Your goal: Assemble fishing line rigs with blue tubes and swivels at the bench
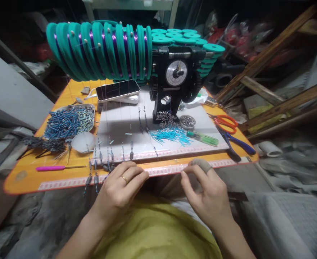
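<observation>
My left hand (pixel 124 183), with a ring on one finger, is at the table's front edge beside the hanging beaded strands (pixel 95 172). Its fingers are pressed together; whatever they may hold is too small to make out. To the right, my right hand (pixel 205 187) has a wrapped fingertip and is bent over the measuring tape (pixel 166 169), thumb close to the forefinger. Anything between them cannot be made out. Thin threads run down from the teal spools (pixel 99 50) on the black machine (pixel 177 72). Light-blue pins (pixel 171 135) lie on the white board (pixel 115 118).
On the orange table (pixel 26 176) are a tray of blue beads (pixel 62 122), a white dish (pixel 83 142), a pink-handled tool (pixel 50 168), a phone (pixel 117 90), a green screwdriver (pixel 204 138), a dish of small beads (pixel 187 121), red-handled scissors (pixel 225 123) and blue-handled pliers (pixel 239 144).
</observation>
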The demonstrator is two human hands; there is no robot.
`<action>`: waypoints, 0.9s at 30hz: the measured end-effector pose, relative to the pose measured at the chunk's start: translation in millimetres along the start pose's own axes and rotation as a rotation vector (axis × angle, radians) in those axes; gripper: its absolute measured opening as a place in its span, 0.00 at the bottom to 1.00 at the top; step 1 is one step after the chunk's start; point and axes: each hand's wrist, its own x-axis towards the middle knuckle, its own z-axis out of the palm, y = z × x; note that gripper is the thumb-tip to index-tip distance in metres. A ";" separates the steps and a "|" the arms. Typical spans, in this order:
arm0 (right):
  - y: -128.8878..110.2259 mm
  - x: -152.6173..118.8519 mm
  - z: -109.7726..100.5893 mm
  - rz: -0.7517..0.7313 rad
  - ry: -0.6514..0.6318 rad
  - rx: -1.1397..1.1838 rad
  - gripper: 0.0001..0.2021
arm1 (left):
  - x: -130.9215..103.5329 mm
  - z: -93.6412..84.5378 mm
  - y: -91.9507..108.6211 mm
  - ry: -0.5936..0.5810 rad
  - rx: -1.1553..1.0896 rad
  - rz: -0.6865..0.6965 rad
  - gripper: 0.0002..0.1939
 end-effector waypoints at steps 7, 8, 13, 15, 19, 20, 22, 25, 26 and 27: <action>-18.9 -10.3 1.5 -0.047 0.078 0.175 0.12 | 5.2 -15.2 -9.4 -0.119 0.063 0.122 0.11; -23.2 -11.2 3.1 -0.074 0.037 0.211 0.13 | 5.2 -16.8 -10.5 -0.125 0.075 0.134 0.11; -39.9 -11.4 18.4 -0.151 -0.201 0.278 0.21 | 5.0 -25.4 -14.4 -0.209 0.134 0.153 0.09; -43.3 -10.8 24.1 -0.167 -0.270 0.270 0.22 | 6.1 -29.2 -15.2 -0.232 0.153 0.157 0.09; -45.7 -10.7 29.8 -0.186 -0.317 0.243 0.20 | 10.5 -34.4 -16.1 -0.242 0.169 0.191 0.12; -45.9 -10.8 30.3 -0.189 -0.316 0.238 0.20 | 11.7 -35.4 -16.4 -0.244 0.172 0.202 0.12; -46.6 -11.1 30.9 -0.193 -0.310 0.229 0.21 | 14.0 -37.5 -17.4 -0.230 0.187 0.221 0.12; -48.8 -10.6 31.9 -0.208 -0.313 0.203 0.22 | 16.5 -41.0 -19.0 -0.199 0.229 0.269 0.13; -49.8 -10.2 32.3 -0.216 -0.314 0.188 0.22 | 16.8 -42.0 -19.6 -0.200 0.241 0.286 0.13; -50.8 -9.8 32.8 -0.226 -0.313 0.167 0.21 | 16.8 -42.6 -20.2 -0.212 0.250 0.299 0.13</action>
